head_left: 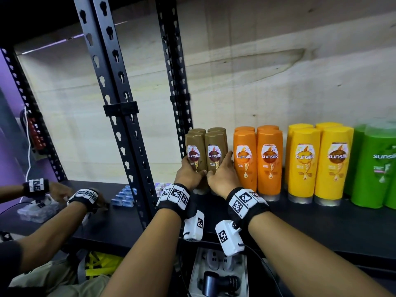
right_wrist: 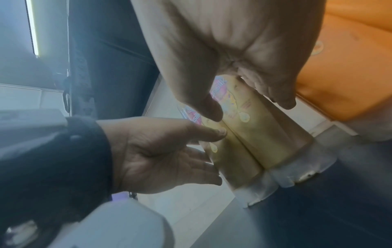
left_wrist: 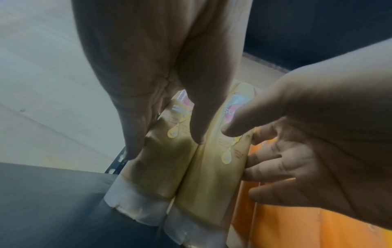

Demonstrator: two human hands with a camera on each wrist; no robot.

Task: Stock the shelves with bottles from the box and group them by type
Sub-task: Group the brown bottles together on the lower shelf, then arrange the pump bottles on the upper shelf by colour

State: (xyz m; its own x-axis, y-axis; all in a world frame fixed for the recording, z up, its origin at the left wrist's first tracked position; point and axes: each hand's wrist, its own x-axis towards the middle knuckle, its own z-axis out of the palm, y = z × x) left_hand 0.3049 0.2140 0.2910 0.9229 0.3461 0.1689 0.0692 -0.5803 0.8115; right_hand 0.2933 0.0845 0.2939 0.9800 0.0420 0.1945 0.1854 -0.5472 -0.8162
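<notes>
My left hand [head_left: 188, 174] and right hand [head_left: 222, 175] grip the two front brown bottles [head_left: 206, 157] between them, upright on the shelf [head_left: 300, 221], beside its left post.

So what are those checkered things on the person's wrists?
Each bare arm wears a black wristband covered with white tags printed in black square patterns. A small white camera box with the same pattern hangs under each wrist, and a thin black cable trails from the right one.

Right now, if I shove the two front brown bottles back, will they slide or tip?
Probably slide: the brown bottles stand cap-down on flat caps on the smooth dark shelf. They are tall on narrow bases, so a high push could tip them. The left hand and right hand sit low, which should help. The glossy plastic may be slippery.
</notes>
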